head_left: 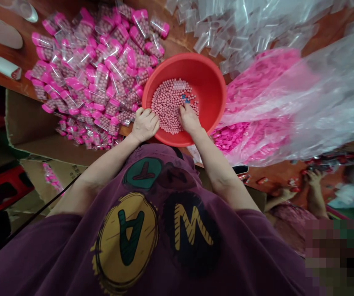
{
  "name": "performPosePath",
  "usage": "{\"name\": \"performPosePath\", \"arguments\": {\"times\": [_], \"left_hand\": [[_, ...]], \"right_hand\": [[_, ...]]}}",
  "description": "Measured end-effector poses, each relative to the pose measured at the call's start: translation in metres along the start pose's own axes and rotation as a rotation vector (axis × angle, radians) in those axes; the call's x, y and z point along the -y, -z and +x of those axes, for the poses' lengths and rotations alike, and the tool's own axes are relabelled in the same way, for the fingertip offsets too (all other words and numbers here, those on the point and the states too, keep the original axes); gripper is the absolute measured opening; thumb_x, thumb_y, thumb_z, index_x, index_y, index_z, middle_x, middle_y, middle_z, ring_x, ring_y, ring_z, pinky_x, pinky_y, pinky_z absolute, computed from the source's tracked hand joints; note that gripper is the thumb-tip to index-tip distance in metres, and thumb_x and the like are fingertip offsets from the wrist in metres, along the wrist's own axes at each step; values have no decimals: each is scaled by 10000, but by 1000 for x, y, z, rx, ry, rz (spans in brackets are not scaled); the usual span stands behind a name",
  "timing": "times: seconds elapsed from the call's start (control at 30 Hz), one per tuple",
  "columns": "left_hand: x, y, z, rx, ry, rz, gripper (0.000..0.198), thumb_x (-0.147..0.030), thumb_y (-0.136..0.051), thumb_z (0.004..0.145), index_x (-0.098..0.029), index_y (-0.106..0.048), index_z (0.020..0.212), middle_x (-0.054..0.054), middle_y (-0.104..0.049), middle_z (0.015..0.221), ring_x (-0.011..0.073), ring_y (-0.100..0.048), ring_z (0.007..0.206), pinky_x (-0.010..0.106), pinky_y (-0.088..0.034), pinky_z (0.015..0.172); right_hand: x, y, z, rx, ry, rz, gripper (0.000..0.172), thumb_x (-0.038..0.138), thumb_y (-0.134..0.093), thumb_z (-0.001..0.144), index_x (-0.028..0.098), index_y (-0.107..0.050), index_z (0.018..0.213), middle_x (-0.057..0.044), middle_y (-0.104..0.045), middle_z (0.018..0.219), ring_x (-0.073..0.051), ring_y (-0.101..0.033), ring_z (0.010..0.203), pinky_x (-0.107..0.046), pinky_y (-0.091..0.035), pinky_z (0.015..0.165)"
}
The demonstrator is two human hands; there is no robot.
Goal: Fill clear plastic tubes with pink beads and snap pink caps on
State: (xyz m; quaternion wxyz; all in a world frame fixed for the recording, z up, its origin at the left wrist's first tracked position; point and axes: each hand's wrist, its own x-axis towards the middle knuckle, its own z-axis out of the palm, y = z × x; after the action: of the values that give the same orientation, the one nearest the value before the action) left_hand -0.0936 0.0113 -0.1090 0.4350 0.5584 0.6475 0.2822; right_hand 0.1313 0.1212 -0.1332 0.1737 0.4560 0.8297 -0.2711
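Note:
A red plastic basin (209, 80) stands in front of my body, with many small pink beads (166, 100) pooled in its bottom. My left hand (146, 124) is closed over the basin's near left rim, knuckles up. Inside the basin, my right hand (189, 118) reaches into the beads with its fingers drawn together; the fingertips are partly hidden. Just beyond those fingertips lie a few small blue pieces (185, 98). A pale, translucent patch (180, 85) shows among the beads farther back, too blurred to name.
Left of the basin lies a heap of clear, pink-capped bottles (103, 78) filled with beads, above a cardboard box (41, 127). Clear empty tubes (208, 39) lie at back right. A plastic bag (315, 98) covers pink parts (269, 74). Another person's hands (314, 179) work at lower right.

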Motion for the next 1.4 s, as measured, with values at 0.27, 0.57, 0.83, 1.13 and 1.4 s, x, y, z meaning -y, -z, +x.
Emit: {"name": "performPosePath", "arguments": {"times": [0.27, 0.57, 0.83, 1.13, 1.4], "left_hand": [[-7, 1, 1, -40, 55, -235, 304, -244, -782, 889, -290, -551, 696, 15, -441, 717, 297, -516, 1086, 526, -267, 1241], [-2, -3, 2, -47, -15, -100, 274, -294, -724, 941, -283, -544, 735, 31, -513, 775, 285, -550, 1074, 550, -286, 1269], [10, -7, 0, -108, -213, 208, 194, -334, -557, 1026, -244, -675, 901, 130, -751, 1006, 358, -682, 1143, 648, -463, 1171], [-11, -18, 39, -152, -81, -362, 437, -384, -742, 988, -238, -625, 1383, 140, -734, 1468, 275, -724, 1362, 472, -578, 1209], [-90, 13, 49, 18, 134, -738, 285, -332, -779, 991, -241, -775, 1261, 80, -797, 1206, 226, -792, 1019, 366, -689, 828]], "right_hand": [[-24, 9, 6, -126, -104, 73, 328, 72, -430, 1094, 24, -642, 1339, -321, -618, 1480, -332, -625, 1334, -520, -499, 1216], [-10, -5, 49, -196, -116, 130, 420, 22, -294, 1088, 9, -704, 1173, -318, -659, 1387, -396, -633, 1351, -658, -507, 1178], [31, -41, 36, -258, 124, 527, 344, 215, -658, 976, 171, -675, 1317, -188, -703, 1356, -348, -681, 1258, -620, -576, 1213], [45, -24, 0, -568, 60, 985, 519, 632, -742, 948, 262, -632, 1296, -92, -699, 1217, -214, -671, 903, -474, -684, 893], [37, 39, -50, -553, 153, 1029, 481, 514, -519, 1096, 301, -498, 1527, -89, -700, 1232, -240, -715, 1054, -469, -665, 977]]}}
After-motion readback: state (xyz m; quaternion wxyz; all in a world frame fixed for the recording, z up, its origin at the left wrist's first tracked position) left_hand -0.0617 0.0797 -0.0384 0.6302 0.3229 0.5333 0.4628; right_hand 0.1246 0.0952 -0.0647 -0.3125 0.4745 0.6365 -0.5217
